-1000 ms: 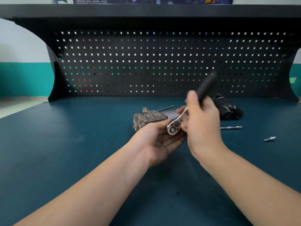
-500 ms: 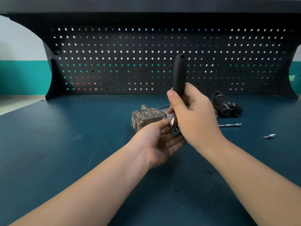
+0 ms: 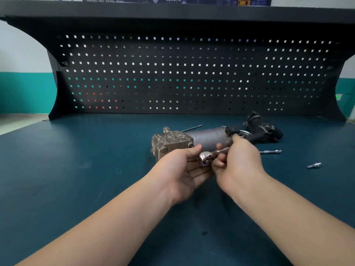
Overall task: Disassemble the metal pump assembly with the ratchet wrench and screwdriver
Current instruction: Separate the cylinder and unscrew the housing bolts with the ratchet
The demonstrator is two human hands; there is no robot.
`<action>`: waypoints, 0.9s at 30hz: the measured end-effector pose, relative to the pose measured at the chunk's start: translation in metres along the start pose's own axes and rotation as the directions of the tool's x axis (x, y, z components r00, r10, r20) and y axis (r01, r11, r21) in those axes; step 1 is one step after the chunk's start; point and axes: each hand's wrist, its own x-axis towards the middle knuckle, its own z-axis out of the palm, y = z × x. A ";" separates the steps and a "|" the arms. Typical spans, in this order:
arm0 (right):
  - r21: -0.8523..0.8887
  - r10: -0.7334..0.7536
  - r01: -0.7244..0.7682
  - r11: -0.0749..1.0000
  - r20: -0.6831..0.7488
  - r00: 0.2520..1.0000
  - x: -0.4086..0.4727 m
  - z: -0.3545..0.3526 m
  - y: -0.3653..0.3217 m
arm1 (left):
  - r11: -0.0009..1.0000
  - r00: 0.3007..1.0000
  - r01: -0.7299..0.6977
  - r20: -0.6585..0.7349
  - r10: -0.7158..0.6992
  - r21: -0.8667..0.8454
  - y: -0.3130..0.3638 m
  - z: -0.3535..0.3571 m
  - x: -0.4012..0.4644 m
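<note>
- Two bare forearms reach in from the near edge over the dark teal counter (image 3: 76, 169), and the hands meet near its middle.
- The left hand (image 3: 180, 169) lies palm up, fingers loosely curled, its fingertips touching the round chrome head of the ratchet wrench (image 3: 206, 158); whether it grips the head or only steadies it cannot be told.
- The right hand (image 3: 240, 160) is closed round the shank of the wrench, back of the hand toward the camera; the black handle runs away behind this hand and shows only as a dark end past the knuckles.
- Just behind both hands the grey metal pump assembly (image 3: 182, 141) lies on its side on the counter: a blocky, worn cast housing with bolt heads on the left, a smooth cylindrical body toward the right.
- A thin dark metal rod (image 3: 192, 128) lies behind the assembly, angled away.
- To the right of the right hand a slim chrome extension bar (image 3: 270, 151) lies flat, and farther right, well apart, a small silver bit (image 3: 314, 165).
- Behind the right hand, near the back of the counter, a crumpled pair of black gloves (image 3: 263, 129).
- A black pegboard panel (image 3: 192, 73) with square holes stands along the far edge, under a dark shelf (image 3: 172, 12).
</note>
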 end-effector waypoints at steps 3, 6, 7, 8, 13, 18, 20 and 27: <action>-0.333 -0.414 0.492 0.805 0.280 0.866 0.000 0.003 -0.005 | 0.997 1.000 -0.018 0.007 0.018 0.077 0.000 0.001 -0.001; -0.408 -0.486 0.783 0.470 0.621 0.615 -0.006 0.003 -0.008 | 0.996 0.999 -0.021 0.034 0.018 0.091 0.002 0.000 -0.003; -0.400 -0.476 0.801 0.446 0.651 0.591 -0.009 0.003 -0.010 | 0.997 0.999 -0.017 0.032 0.015 0.075 0.002 -0.001 -0.003; -0.393 -0.472 0.800 0.452 0.656 0.589 -0.011 0.003 -0.013 | 0.999 1.000 -0.010 0.028 0.008 0.053 0.003 -0.002 -0.003; -0.401 -0.557 0.836 0.375 0.623 0.549 -0.009 0.001 -0.016 | 1.000 1.000 -0.017 0.018 0.017 0.025 0.001 -0.002 -0.004; -0.268 -0.537 0.879 0.394 0.709 0.457 -0.010 0.005 -0.017 | 0.999 0.999 -0.021 0.040 0.020 0.026 0.003 -0.002 -0.006; -0.259 -0.474 0.898 0.356 0.778 0.413 -0.011 0.009 -0.014 | 0.999 0.998 -0.026 0.054 0.025 0.033 0.003 -0.001 -0.008; -0.247 -0.352 0.969 -0.005 0.908 0.229 -0.019 0.014 -0.002 | 0.997 0.988 -0.066 0.135 0.071 -0.041 -0.001 0.000 -0.012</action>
